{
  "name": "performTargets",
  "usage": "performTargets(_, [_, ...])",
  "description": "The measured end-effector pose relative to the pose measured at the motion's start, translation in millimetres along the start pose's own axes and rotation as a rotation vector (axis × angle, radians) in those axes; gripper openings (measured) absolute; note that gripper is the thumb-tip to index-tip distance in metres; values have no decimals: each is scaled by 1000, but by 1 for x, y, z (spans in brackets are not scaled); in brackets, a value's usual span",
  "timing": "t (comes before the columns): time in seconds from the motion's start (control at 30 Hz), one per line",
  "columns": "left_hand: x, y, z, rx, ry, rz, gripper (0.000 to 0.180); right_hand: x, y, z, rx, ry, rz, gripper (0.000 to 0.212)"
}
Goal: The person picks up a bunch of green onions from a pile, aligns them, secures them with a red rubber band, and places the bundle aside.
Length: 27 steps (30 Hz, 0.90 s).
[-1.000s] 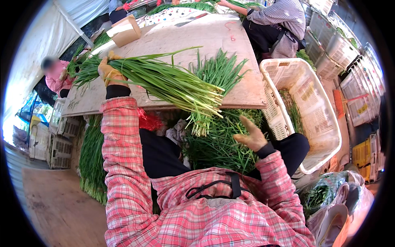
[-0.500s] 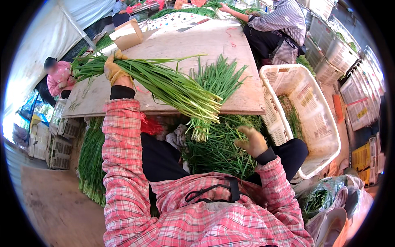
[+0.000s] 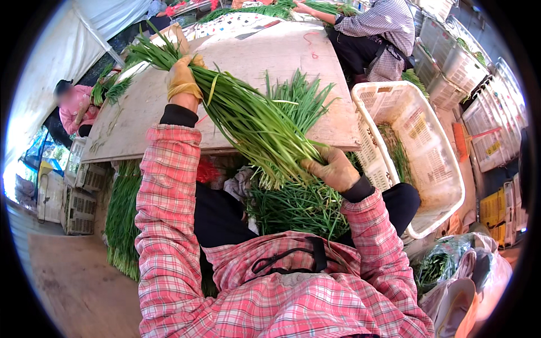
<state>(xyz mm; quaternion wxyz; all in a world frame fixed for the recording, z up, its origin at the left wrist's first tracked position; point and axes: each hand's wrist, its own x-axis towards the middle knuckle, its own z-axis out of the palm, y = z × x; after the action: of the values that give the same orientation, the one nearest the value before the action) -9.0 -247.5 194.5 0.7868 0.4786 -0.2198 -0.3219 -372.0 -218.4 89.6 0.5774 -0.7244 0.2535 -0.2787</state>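
My left hand [image 3: 182,79], in a yellow glove, grips a long bundle of green chives [image 3: 248,121] near its leafy end and holds it above the wooden table [image 3: 282,56]. My right hand [image 3: 333,168], also gloved, closes on the bundle's root end near the table's front edge. A loose pile of chives [image 3: 296,205] lies in my lap below the bundle. More chives [image 3: 301,101] lie fanned on the table behind it.
A white plastic crate [image 3: 417,158] with a few chives stands at my right. A person in a checked shirt [image 3: 375,34] sits at the far side, another in pink [image 3: 73,107] at the left. Chive bundles [image 3: 121,219] lie under the table; stacked crates [image 3: 479,73] line the right.
My right hand rose from the lap pile to the root end of the bundle. My left hand shifted the bundle slightly right and toward the table's middle.
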Motion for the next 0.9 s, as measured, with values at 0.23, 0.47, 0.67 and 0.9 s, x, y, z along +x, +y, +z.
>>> performTargets(0.23, [39,-12,5,-80,123,-61,15,-42,41,-33,-166,155,156,21])
performTargets(0.47, [55,-12,3,-71,80,3,13,-63,56,-46,-957,325,2,18])
performTargets(0.67, [25,-2,32,5,73,14,13,20,-23,-13,-822,296,-492,47])
performTargets(0.9, [22,26,2,564,-177,326,20,-28,30,-40,-542,405,-142,10])
